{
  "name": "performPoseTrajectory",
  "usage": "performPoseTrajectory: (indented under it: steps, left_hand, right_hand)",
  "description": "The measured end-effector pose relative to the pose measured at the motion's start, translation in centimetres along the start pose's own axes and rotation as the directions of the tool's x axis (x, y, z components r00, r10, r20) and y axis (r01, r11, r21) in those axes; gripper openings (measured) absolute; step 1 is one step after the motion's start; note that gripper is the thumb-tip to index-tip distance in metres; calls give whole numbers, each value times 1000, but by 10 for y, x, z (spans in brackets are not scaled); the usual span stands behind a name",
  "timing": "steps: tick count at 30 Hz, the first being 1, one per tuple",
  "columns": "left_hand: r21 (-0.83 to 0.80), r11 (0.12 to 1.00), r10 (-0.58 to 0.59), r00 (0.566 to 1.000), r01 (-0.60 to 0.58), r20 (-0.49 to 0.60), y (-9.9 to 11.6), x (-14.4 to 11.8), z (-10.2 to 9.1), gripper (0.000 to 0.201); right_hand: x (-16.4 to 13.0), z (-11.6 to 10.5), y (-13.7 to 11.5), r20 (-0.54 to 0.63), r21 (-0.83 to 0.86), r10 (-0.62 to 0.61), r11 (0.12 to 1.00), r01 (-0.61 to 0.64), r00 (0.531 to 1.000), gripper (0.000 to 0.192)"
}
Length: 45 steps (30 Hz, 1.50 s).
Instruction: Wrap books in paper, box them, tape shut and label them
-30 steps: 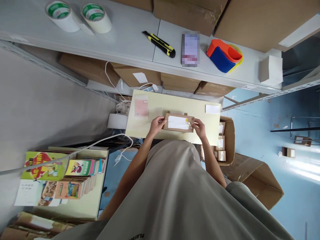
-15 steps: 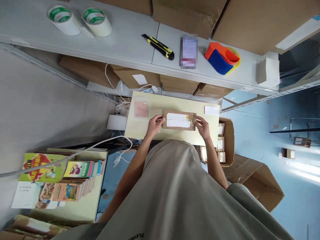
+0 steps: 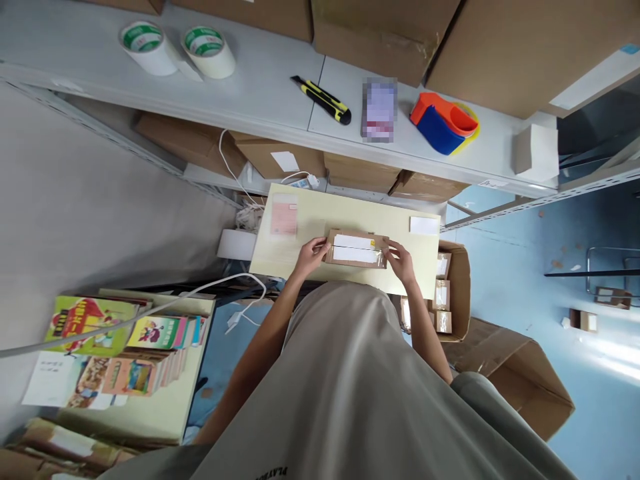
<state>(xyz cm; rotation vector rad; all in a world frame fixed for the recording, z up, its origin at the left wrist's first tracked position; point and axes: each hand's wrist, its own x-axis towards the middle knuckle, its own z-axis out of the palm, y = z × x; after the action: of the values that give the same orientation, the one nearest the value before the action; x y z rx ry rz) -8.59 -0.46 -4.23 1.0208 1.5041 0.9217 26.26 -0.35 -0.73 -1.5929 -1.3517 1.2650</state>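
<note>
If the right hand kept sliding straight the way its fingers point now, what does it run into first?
The right hand points leftward along the table, so it would meet the brown parcel first; its fingertips look already at that parcel's end. Past it is the left hand.

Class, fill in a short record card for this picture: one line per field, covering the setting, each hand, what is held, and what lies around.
Setting: small pale table below a grey shelf
Left hand: grips the left end of the flat brown parcel
Right hand: grips the parcel's right end
Parcel: lies on the table, white label on top
On table: pink slip, white slip
On shelf: two tape rolls, yellow-black utility knife, orange and blue holder
Beside: open carton of small parcels, stacked books
</note>
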Motion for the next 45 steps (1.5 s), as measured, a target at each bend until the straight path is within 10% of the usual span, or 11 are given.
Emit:
performPoseTrajectory:
  steps: [26, 37, 45]
  left_hand:
    - [18, 951, 310, 951, -310, 24, 113, 1, 10, 46]
    - [-34, 788, 613, 779, -615, 134, 252, 60, 85, 26]
    - [-124, 743, 669, 734, -657, 118, 320, 87, 122, 24]
  right_hand:
    - [1, -25, -85, -20, -192, -238, 954, 230, 971, 71]
    - [90, -83, -223, 5, -687, -546, 607, 400, 838, 53]
    - [193, -103, -286, -79, -915, -271, 402, 38, 959, 72]
